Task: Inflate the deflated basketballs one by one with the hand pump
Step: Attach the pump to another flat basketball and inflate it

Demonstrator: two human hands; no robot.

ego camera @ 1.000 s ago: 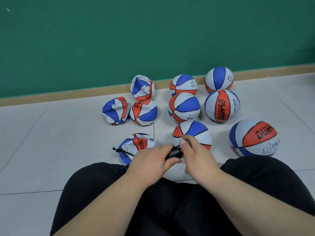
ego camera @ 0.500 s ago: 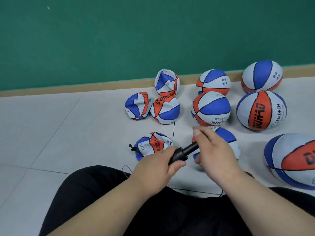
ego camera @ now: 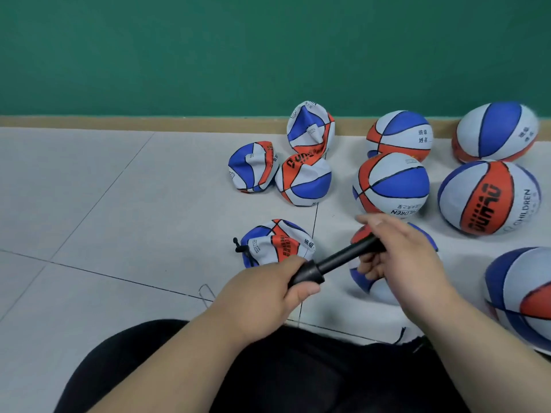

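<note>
Head view. Green wall [ego camera: 268, 49] fills the upper frame, with pale tiled floor [ego camera: 104, 204] below it and a wooden skirting [ego camera: 149, 122] between them. The person is seated, with black trousers [ego camera: 283, 380] at six o'clock.

Round basketballs: five, in blue, white and orange panels with black seams, spread from one to four o'clock.
- Corner ball [ego camera: 518, 296], four o'clock, cut by the frame edge.
- Branded ball [ego camera: 489, 196], three o'clock: black lettering on the orange panel, apparently "DUHAO", and "CHILDREN" on white.
- Middle ball [ego camera: 390, 183], two o'clock: "CHILDREN" upside down.
- Skirting ball [ego camera: 399, 135], one o'clock: Chinese characters on white.
- Far ball [ego camera: 496, 131], two o'clock: print too small to read.

Covered ball [ego camera: 365, 281] lies on the floor beneath the right hand and is mostly hidden.

Flat basketballs: four, crumpled, in the same colours. A cluster of three [ego camera: 304, 181] sits at twelve o'clock, touching one another. Lone flat ball [ego camera: 274, 242] lies at the pump's nine o'clock and bears Chinese print.

Left hand [ego camera: 262, 296] grips the thick barrel of the hand pump [ego camera: 337, 260]. Right hand [ego camera: 405, 254] has its fingers curled round the thinner far end. The pump is black and held clear of the floor. It slants towards two o'clock over the covered ball, with its tip hidden behind the right hand.

Black cord end [ego camera: 238, 245] sits at the lone flat ball's nine o'clock. Thin wire loop [ego camera: 205, 290] lies on the floor at the left hand's nine o'clock.
</note>
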